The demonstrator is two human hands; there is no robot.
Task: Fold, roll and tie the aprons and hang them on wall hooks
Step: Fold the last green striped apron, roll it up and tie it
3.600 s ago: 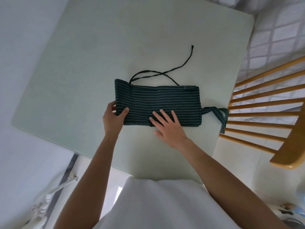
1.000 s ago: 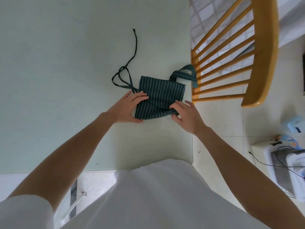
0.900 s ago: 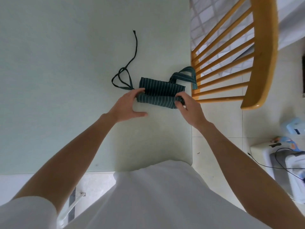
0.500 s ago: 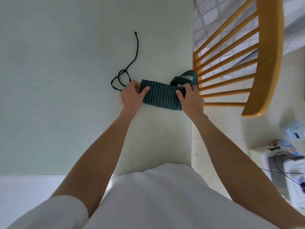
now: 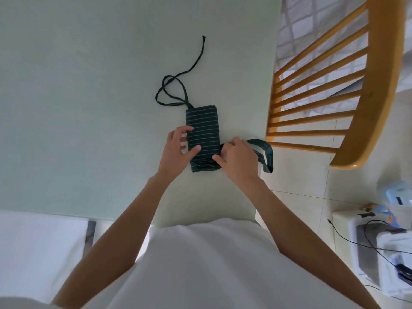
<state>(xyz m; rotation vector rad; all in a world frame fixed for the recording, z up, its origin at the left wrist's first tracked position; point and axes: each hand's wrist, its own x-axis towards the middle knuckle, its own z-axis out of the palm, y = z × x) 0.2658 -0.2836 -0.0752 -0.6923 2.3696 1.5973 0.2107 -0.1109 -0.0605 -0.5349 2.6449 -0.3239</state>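
A dark green apron (image 5: 202, 128) with thin white stripes lies folded into a narrow strip on the pale table (image 5: 89, 108), pointing away from me. Its near end is curled into a small roll. My left hand (image 5: 178, 152) grips the left side of that roll, thumb on top. My right hand (image 5: 236, 157) pinches the right side of it. A thin dark tie cord (image 5: 178, 85) trails from the far end in a loop. A wider striped neck strap (image 5: 265, 152) sticks out to the right, past my right hand, over the table edge.
A wooden spindle-back chair (image 5: 367, 85) stands close against the table's right edge. On the floor at lower right are white appliances with black cables (image 5: 379, 241). My white shirt fills the bottom of the view.
The folded apron was folded shorter, then turned from lying crosswise to pointing away from me. Both hands have moved to its near end, which is now curled up.
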